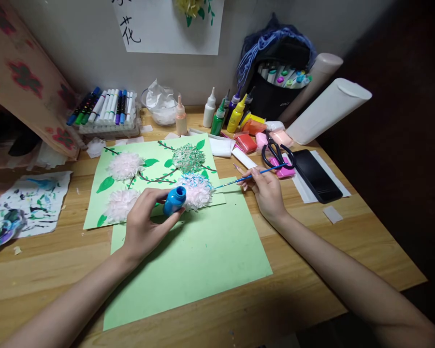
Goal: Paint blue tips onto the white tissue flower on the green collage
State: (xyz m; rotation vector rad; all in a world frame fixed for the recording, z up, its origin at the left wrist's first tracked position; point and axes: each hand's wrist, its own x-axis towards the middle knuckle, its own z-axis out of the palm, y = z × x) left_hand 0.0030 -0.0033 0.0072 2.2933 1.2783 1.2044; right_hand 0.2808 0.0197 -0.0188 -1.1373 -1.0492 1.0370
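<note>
My left hand (pixel 145 217) is closed round an uncapped blue paint bottle (pixel 174 200), its open mouth tilted up toward me. In my right hand (pixel 266 191) is a thin blue paintbrush (pixel 232 182), its tip at the right edge of a paper flower (pixel 195 191). That flower is pale pink with blue along its upper petals. It sits on a light green sheet (pixel 94 205) that bears painted leaves and stems. Beside it are a green-tinted flower (pixel 189 158) and two pale pink ones, the lower partly behind my left hand. A second green sheet (pixel 188 280) lies underneath.
Several paint bottles (pixel 236 116) stand along the wall. Scissors (pixel 278 153), clay packets (pixel 245 143) and a phone (pixel 318 175) lie to the right. Markers (pixel 105 107) fill a case at the back left. A paint-smeared paper (pixel 43 203) and palette (pixel 2 229) are at the left.
</note>
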